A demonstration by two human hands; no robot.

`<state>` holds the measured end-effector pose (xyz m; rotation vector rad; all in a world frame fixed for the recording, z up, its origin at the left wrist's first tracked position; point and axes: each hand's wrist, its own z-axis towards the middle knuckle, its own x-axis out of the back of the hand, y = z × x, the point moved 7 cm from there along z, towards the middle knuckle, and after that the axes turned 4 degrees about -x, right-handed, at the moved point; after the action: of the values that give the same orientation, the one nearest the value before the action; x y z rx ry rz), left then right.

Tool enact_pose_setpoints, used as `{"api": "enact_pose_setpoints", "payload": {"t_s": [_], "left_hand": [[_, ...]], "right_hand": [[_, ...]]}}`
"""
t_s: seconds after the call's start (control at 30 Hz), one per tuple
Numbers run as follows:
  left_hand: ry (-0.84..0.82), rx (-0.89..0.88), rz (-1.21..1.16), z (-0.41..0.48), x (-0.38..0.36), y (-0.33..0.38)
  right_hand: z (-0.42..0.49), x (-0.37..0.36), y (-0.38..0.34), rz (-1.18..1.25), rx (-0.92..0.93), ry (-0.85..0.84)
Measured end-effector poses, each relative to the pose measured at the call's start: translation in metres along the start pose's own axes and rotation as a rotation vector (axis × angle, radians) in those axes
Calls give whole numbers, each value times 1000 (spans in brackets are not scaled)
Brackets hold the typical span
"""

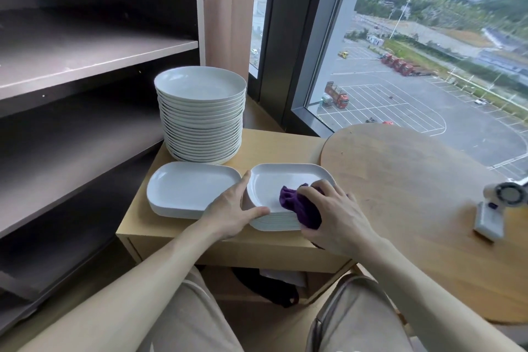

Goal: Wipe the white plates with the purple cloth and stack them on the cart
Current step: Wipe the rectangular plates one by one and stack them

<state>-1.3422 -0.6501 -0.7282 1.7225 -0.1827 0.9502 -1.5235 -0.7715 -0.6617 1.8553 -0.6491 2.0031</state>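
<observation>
Lower centre, wiping is going on: the right hand (337,217) is gripping the purple cloth (300,204) on the top plate (274,183) of 1 pile, the left hand (231,211) pinching its rim. Next, probably, lifting it onto the neighbouring stack (185,188), frame left on the cart (274,148).

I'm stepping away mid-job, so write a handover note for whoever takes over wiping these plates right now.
Left hand grips the near-left corner of the top plate on the right stack. Right hand presses the purple cloth onto it. Another rectangular stack sits left, round plates behind, all on the cart. Wiping under way; which stacks are done can't be told.
</observation>
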Motion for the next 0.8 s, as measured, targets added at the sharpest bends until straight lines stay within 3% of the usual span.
{"api": "enact_pose_setpoints", "payload": {"t_s": [0.17, 0.37, 0.47, 0.8], "left_hand": [[37, -98, 181, -4, 0, 9], [155, -458, 346, -25, 2, 51], [199, -487, 432, -29, 7, 60], [259, -534, 683, -34, -2, 69]], "right_hand": [[-23, -4, 9, 124, 1, 60], [-22, -6, 17, 222, 25, 38], [-18, -3, 20, 356, 16, 19], [-21, -3, 18, 379, 32, 52]]}}
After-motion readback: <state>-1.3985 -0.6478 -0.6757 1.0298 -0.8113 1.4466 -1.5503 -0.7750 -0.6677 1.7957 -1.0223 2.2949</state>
